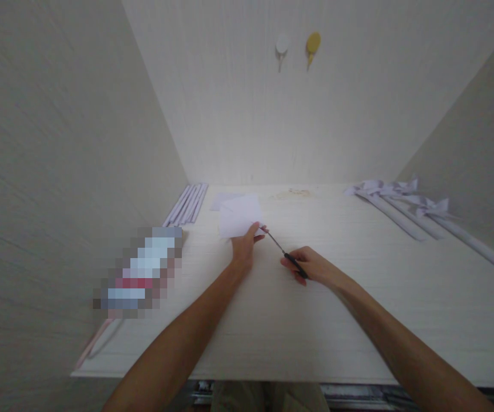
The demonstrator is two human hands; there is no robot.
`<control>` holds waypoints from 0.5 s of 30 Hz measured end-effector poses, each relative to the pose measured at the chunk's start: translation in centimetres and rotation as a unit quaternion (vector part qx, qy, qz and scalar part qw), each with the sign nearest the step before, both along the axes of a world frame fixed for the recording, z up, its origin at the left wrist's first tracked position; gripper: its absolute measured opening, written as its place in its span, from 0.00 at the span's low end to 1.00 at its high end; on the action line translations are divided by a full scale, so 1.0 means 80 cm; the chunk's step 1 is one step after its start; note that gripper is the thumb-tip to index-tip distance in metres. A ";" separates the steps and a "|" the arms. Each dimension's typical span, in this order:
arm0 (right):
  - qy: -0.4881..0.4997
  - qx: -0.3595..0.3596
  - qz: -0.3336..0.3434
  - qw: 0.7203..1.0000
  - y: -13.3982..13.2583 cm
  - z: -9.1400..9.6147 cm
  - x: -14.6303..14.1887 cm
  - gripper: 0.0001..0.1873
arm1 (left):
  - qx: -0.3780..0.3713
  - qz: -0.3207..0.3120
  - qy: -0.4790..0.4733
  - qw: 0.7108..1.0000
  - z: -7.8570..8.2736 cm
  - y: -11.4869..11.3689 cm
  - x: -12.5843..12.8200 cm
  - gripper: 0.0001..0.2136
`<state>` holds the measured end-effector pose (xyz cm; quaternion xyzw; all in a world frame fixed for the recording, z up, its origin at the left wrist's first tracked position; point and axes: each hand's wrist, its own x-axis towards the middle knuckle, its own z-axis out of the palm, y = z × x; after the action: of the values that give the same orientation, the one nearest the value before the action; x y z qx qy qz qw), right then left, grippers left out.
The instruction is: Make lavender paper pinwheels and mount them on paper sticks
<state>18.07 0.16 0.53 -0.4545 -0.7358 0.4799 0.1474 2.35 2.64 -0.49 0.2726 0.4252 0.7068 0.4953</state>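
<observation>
My left hand (244, 247) grips a square sheet of white paper (239, 214) by its near right corner, thumb on top. My right hand (305, 264) is wrapped round the black handles of a pair of scissors (292, 260). The thin metal blades point up and left and meet the paper's corner beside my left fingertips. Whether the blades are apart or closed there is too small to tell. Partly under the held sheet, a second piece of white paper (221, 200) lies on the table.
Several rolled paper sticks (186, 205) lie at the back left. Paper pinwheel-like shapes on sticks (395, 214) rest at the back right. A blurred-out device (144, 269) with a pink cord stands at left. White walls enclose the white table (268, 326); two hooks (313, 43) hang on the back one.
</observation>
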 end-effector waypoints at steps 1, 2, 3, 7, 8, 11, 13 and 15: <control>0.001 -0.001 -0.002 1.000 0.000 0.000 0.000 0.26 | 0.000 -0.001 0.000 1.000 0.000 0.000 0.000 0.08; 0.001 -0.002 -0.003 1.000 0.000 -0.001 0.000 0.25 | -0.001 0.000 0.001 1.000 -0.001 0.000 0.000 0.08; 0.002 -0.001 -0.003 1.000 0.000 -0.001 0.000 0.25 | -0.003 0.003 0.001 1.000 -0.001 0.000 0.000 0.08; 0.002 0.005 -0.003 1.000 0.001 -0.003 0.001 0.25 | -0.011 0.013 0.000 1.000 -0.002 0.001 0.001 0.09; 0.002 0.005 -0.003 1.000 0.001 -0.004 0.001 0.25 | -0.012 0.013 -0.002 1.000 -0.002 0.001 0.002 0.08; 0.003 0.004 -0.003 1.000 0.002 -0.005 0.001 0.25 | -0.013 0.015 -0.006 1.000 -0.002 0.002 0.002 0.08; 0.004 0.005 -0.003 1.000 0.002 -0.005 0.000 0.25 | -0.013 0.018 -0.007 1.000 -0.002 0.003 0.002 0.08; 0.004 0.010 -0.004 1.000 0.003 -0.005 0.000 0.25 | -0.010 0.019 -0.005 1.000 -0.003 0.003 0.002 0.08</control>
<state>18.09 0.37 0.16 -0.4543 -0.7380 0.4739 0.1564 2.54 2.90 -0.71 0.2564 0.4349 0.7129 0.4866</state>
